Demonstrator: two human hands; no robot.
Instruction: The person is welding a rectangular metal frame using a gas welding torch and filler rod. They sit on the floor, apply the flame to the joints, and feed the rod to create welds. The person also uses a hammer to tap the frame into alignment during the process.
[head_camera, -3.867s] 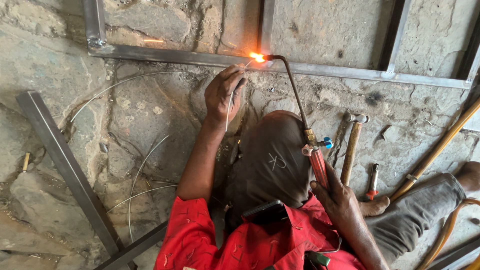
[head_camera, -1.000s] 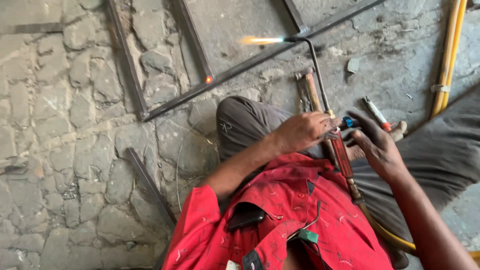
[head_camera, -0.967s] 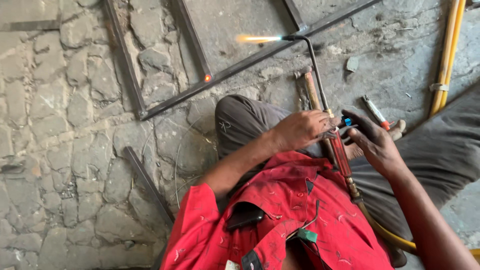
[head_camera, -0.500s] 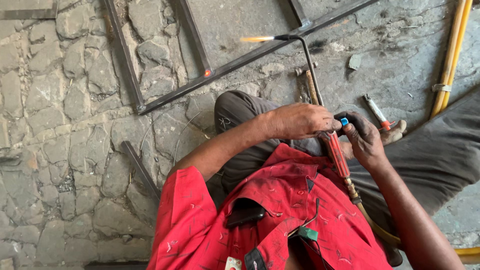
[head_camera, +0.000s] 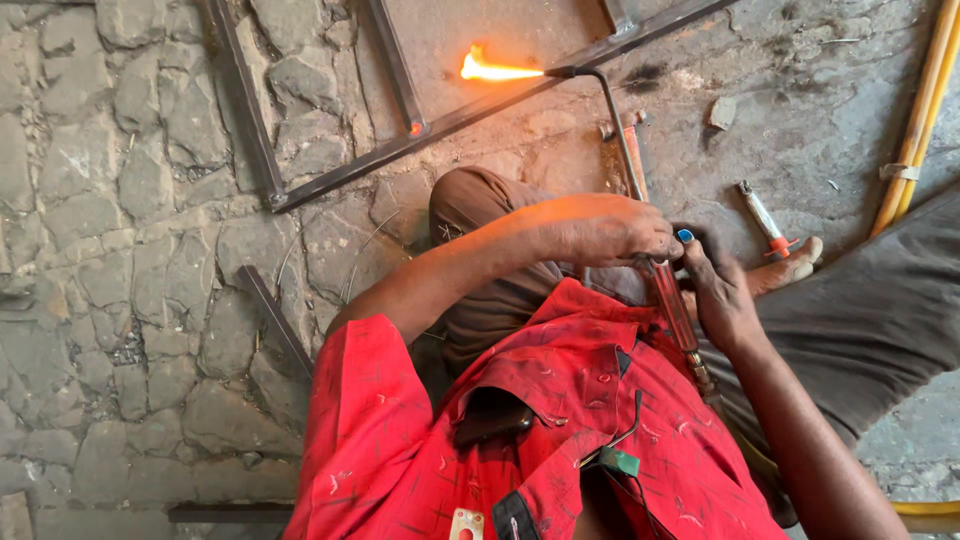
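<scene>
Stone-paved floor (head_camera: 130, 200), red-handled gas torch (head_camera: 672, 305) long axis running away from the person, bent nozzle aimed left, orange flame (head_camera: 490, 70) over dark steel frame (head_camera: 440, 125), left hand (head_camera: 615, 230) fingers pinching its valve, right hand (head_camera: 720, 295) curled round handle.

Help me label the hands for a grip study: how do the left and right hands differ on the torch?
The left hand lies palm-down across the torch at its valves; the right hand grips the red handle from the side. The left arm crosses the knee; the right comes straight up. Both are bare and touch the torch.
</scene>
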